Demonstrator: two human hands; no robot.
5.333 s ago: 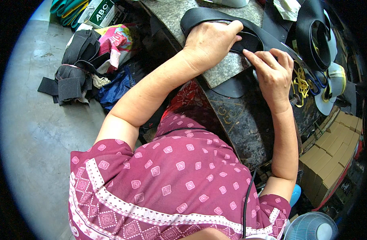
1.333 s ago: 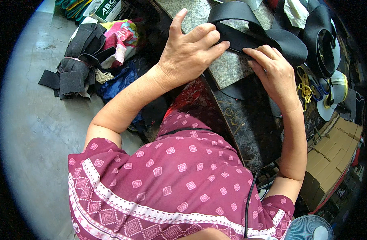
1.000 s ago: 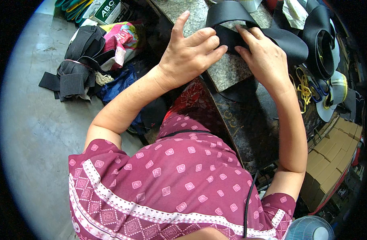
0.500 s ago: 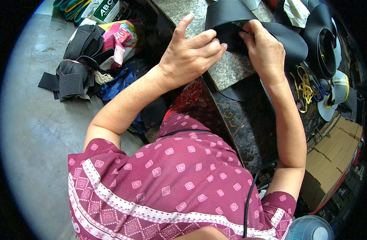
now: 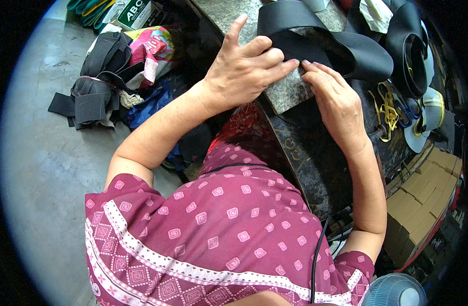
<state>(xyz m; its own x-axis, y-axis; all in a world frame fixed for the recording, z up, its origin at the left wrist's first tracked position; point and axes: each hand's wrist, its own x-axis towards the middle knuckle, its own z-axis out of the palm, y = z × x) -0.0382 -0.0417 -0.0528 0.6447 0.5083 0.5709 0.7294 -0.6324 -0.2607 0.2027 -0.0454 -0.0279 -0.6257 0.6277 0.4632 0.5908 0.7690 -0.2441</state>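
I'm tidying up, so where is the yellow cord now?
In the head view, the yellow cord is toward the right side, between the person's right hand and the blue looped handles.

Both hands [image 5: 247, 71] [image 5: 338, 104] are at a black strip [image 5: 364, 56] — apparently touching it.

Dark bench [image 5: 328, 176]: room at six o'clock from the right hand [image 5: 337, 101].
Stone slab [image 5: 290, 93]: bare, nine o'clock.
Left hand [image 5: 248, 67]: blocks ten o'clock.
Black strip [image 5: 341, 45]: blocks twelve o'clock.
Black roll [image 5: 401, 69]: blocks two o'clock.
Yellow strings [image 5: 389, 115]: block three o'clock.
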